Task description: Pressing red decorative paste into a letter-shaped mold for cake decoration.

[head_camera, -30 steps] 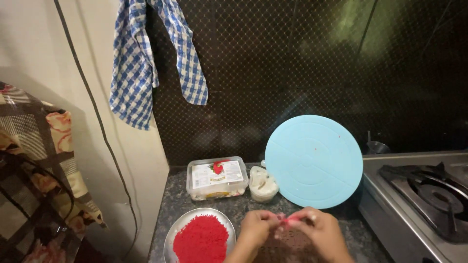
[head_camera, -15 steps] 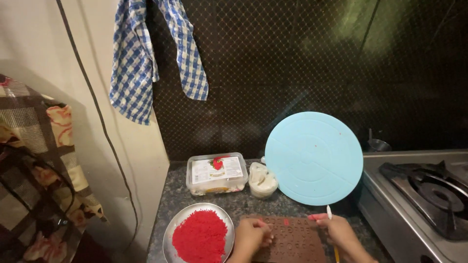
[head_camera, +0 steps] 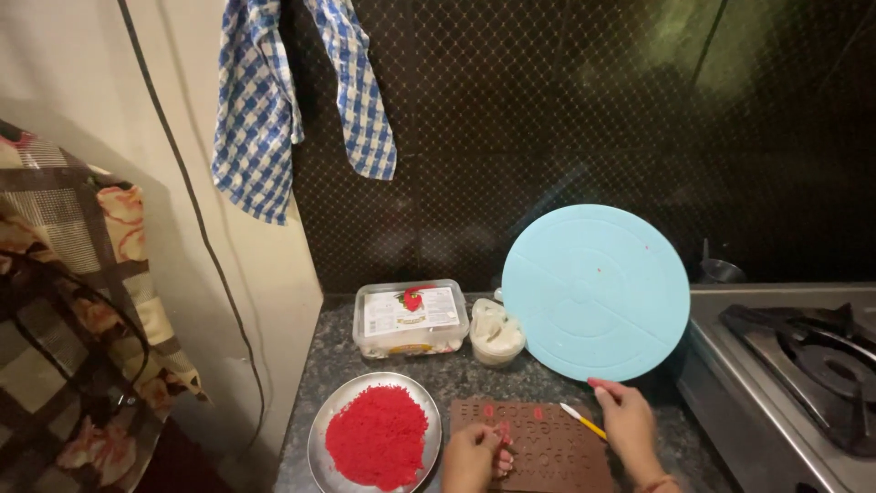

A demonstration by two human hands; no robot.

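A brown mould mat (head_camera: 538, 447) with small letter-shaped cavities lies on the dark granite counter at the bottom of the head view. My left hand (head_camera: 474, 455) rests on its left edge with red paste pinched at the fingertips. My right hand (head_camera: 628, 424) rests on the mat's right edge, fingers loosely spread, next to a thin yellow tool (head_camera: 584, 422) lying on the mat. A round steel plate (head_camera: 319, 438) heaped with red paste (head_camera: 377, 436) sits just left of the mat.
A round light-blue board (head_camera: 595, 290) leans against the dark wall behind the mat. A clear lidded box (head_camera: 410, 316) and a small cup of white stuff (head_camera: 496, 332) stand at the back. A gas stove (head_camera: 803, 365) is on the right. A checked cloth (head_camera: 260, 100) hangs above.
My hands have parted from the middle of the mat: the left moved to its left edge, the right to its right edge. The yellow tool now lies on the mat.
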